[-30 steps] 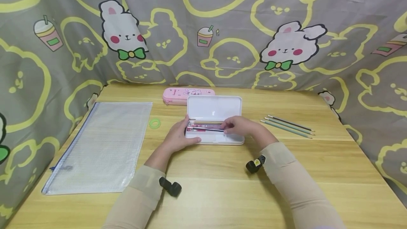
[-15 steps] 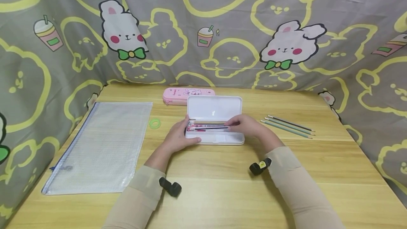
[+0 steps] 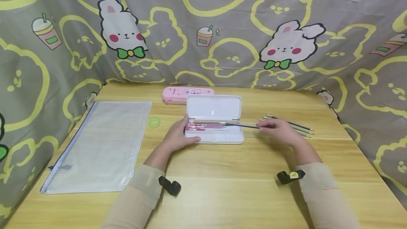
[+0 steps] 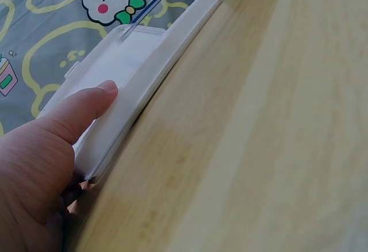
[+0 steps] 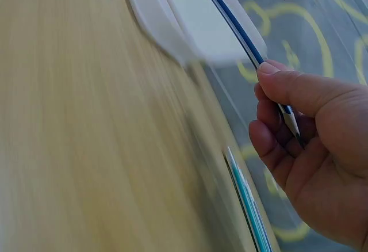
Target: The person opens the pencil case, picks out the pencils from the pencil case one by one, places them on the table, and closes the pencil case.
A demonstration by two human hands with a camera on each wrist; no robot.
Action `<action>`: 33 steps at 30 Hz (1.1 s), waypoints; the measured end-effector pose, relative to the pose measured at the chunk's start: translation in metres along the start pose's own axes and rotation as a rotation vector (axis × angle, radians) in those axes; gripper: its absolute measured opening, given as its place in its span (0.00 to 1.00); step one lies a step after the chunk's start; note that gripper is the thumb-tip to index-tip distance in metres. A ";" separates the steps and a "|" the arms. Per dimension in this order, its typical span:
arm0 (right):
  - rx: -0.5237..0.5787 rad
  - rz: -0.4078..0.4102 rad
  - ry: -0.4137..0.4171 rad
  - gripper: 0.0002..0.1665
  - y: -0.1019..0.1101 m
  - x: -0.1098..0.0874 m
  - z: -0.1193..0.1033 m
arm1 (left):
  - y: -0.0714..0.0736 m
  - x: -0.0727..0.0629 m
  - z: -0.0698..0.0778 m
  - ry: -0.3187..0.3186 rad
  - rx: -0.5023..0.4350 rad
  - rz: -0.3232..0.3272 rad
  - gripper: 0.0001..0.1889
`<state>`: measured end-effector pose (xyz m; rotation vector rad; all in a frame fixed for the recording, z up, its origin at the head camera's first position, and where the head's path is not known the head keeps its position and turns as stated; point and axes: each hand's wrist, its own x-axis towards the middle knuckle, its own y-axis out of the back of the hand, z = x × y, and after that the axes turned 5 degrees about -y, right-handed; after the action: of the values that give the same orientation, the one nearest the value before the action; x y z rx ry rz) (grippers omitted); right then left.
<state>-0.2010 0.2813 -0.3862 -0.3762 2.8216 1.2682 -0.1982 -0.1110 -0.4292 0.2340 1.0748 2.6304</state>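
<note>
A white pencil case (image 3: 233,138) lies with its lid raised, holding several pens and pencils (image 3: 203,126). My left hand (image 3: 176,135) grips its left end, the thumb over the front part of the tray in the left wrist view; its other fingers are mostly hidden. To the right of the case, my right hand (image 3: 279,132) pinches a dark pencil (image 3: 246,126) near its sharpened end. The point turns toward the palm in the right wrist view, and the shaft reaches left over the case. Several loose pencils (image 3: 292,123) lie beyond the right hand, partly covered by it.
Behind the case sits a pink pencil case (image 3: 175,95) with a rabbit print. A mesh zip pouch (image 3: 105,144) lies flat at left, beside a green ring (image 3: 154,123). A patterned curtain (image 3: 235,20) closes off the table's back and sides.
My right hand has drawn the dark pencil out of the white case and carried it right, toward the loose pencils. The left hand has stayed on the case.
</note>
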 end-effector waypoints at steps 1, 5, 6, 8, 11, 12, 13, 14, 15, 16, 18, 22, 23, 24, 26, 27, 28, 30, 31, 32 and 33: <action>-0.009 0.009 -0.015 0.19 0.005 -0.006 0.006 | 0.000 0.000 0.000 0.000 -0.002 0.001 0.59; -0.013 0.048 -0.072 0.22 0.025 -0.026 0.034 | 0.001 -0.001 0.001 0.004 -0.001 -0.001 0.59; -0.011 0.059 -0.081 0.22 0.029 -0.031 0.041 | 0.001 -0.001 0.001 0.004 0.001 -0.002 0.59; -0.006 0.080 -0.107 0.24 0.037 -0.039 0.055 | 0.001 -0.001 0.001 0.005 0.002 -0.004 0.59; -0.016 0.097 -0.151 0.27 0.045 -0.047 0.072 | 0.002 -0.001 0.001 0.005 0.005 -0.005 0.60; -0.022 0.096 -0.159 0.27 0.048 -0.050 0.077 | 0.002 0.000 0.001 0.007 0.004 -0.006 0.60; -0.023 0.092 -0.168 0.28 0.049 -0.051 0.081 | 0.001 -0.001 0.001 0.007 0.004 -0.006 0.60; -0.026 0.087 -0.175 0.28 0.050 -0.052 0.084 | 0.001 0.000 0.001 0.007 0.003 -0.006 0.60; -0.030 0.084 -0.184 0.29 0.051 -0.053 0.087 | 0.001 0.000 0.001 0.007 0.004 -0.007 0.60; -0.033 0.079 -0.191 0.29 0.052 -0.054 0.089 | 0.001 0.000 0.001 0.007 0.003 -0.007 0.60; -0.041 0.073 -0.196 0.29 0.052 -0.053 0.091 | 0.001 0.000 0.001 0.005 0.004 -0.007 0.60; -0.056 0.074 -0.202 0.28 0.051 -0.051 0.092 | 0.001 0.000 0.001 0.001 0.005 -0.007 0.60; -0.060 0.075 -0.203 0.28 0.050 -0.050 0.091 | 0.001 0.000 0.001 0.000 0.005 -0.008 0.60; -0.069 0.077 -0.202 0.27 0.049 -0.050 0.091 | 0.001 0.000 0.001 -0.001 0.006 -0.009 0.60; -0.084 0.077 -0.203 0.27 0.048 -0.048 0.091 | 0.001 0.000 0.001 -0.004 0.011 -0.008 0.59; -0.096 0.079 -0.201 0.26 0.047 -0.048 0.091 | 0.001 0.000 0.001 -0.007 0.015 -0.007 0.59; -0.110 0.082 -0.201 0.26 0.046 -0.047 0.091 | 0.001 0.001 0.001 -0.010 0.020 -0.005 0.59; -0.137 0.088 -0.198 0.26 0.045 -0.046 0.092 | 0.000 0.001 0.000 -0.020 0.027 0.000 0.59; -0.149 0.092 -0.195 0.26 0.044 -0.045 0.092 | 0.000 0.001 0.000 -0.024 0.029 0.003 0.59; -0.155 0.095 -0.193 0.25 0.044 -0.045 0.091 | 0.000 0.001 0.000 -0.026 0.030 0.005 0.59; -0.162 0.099 -0.190 0.25 0.043 -0.045 0.091 | 0.000 0.002 0.000 -0.026 0.029 0.006 0.59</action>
<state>-0.1740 0.3857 -0.4104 -0.1131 2.6174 1.4708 -0.1997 -0.1107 -0.4294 0.2776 1.1057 2.6107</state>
